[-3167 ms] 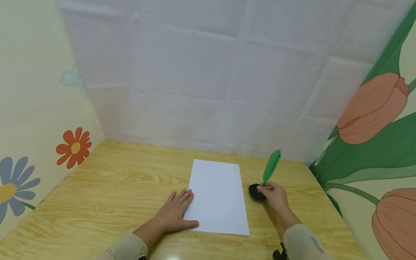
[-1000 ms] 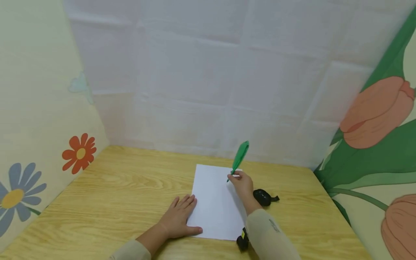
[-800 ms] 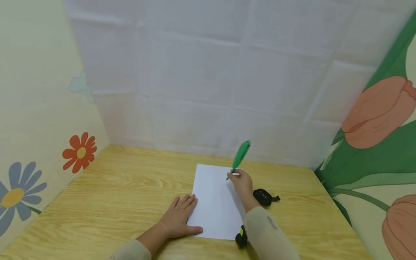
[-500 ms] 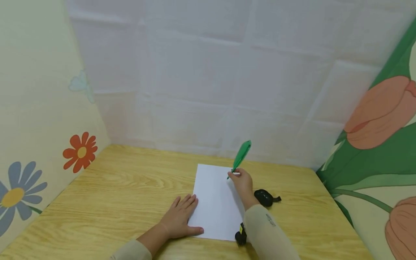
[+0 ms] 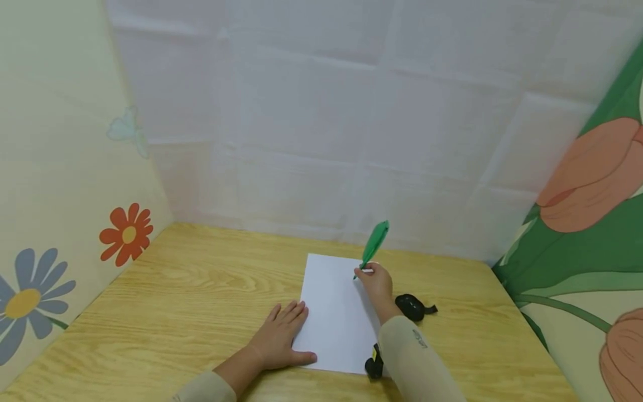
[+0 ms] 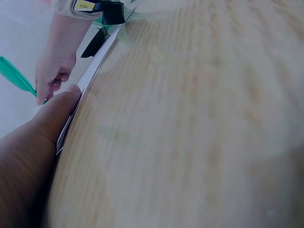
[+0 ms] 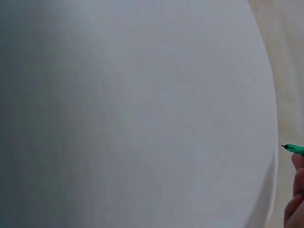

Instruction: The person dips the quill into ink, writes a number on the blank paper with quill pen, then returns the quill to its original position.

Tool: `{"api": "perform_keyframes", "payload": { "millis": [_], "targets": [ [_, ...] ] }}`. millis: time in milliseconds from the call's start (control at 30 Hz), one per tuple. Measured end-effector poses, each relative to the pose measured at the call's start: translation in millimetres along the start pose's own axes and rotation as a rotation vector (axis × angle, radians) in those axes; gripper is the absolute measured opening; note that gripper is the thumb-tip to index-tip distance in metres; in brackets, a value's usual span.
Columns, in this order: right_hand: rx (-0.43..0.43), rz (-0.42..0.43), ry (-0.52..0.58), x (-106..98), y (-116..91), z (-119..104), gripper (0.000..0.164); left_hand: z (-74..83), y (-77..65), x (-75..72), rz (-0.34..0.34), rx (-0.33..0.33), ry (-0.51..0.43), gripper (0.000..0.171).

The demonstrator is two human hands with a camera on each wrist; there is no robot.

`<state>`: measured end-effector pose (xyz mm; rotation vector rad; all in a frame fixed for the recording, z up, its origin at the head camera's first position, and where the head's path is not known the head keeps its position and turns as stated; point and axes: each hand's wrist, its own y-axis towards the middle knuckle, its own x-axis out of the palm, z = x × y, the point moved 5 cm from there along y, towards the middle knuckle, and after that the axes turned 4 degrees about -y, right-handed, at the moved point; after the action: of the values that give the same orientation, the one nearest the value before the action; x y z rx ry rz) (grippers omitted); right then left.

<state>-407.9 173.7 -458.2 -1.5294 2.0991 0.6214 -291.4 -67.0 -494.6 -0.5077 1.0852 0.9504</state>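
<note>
Since my right hand [image 5: 377,285], pinching a green feather-shaped pen [image 5: 375,241], reached one o'clock over white rectangular paper [image 5: 334,329], my spread left hand [image 5: 279,339] likely steadies it

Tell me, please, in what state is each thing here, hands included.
Paper: unfolded, no visible marks
Pen: tilted, tip bare; contact with paper unclear
Left hand: resting over paper's left edge
Right hand: pinching pen
Black object: resting on table, right of paper
Back cloth: creased
</note>
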Motion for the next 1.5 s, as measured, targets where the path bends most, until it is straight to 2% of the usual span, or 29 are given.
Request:
{"api": "perform_keyframes", "payload": {
  "millis": [300, 1500],
  "targets": [
    [-0.047, 0.016, -0.006, -0.8, 0.3, 2.6, 0.026, 0.7, -0.3, -0.3, -0.001, -0.001, -0.002, 0.106],
    [-0.028, -0.03, -0.05, 3.2, -1.8, 3.3, 0.025, 2.7, -1.1, -1.6, -0.006, -0.009, 0.004, 0.107]
  ]
}}
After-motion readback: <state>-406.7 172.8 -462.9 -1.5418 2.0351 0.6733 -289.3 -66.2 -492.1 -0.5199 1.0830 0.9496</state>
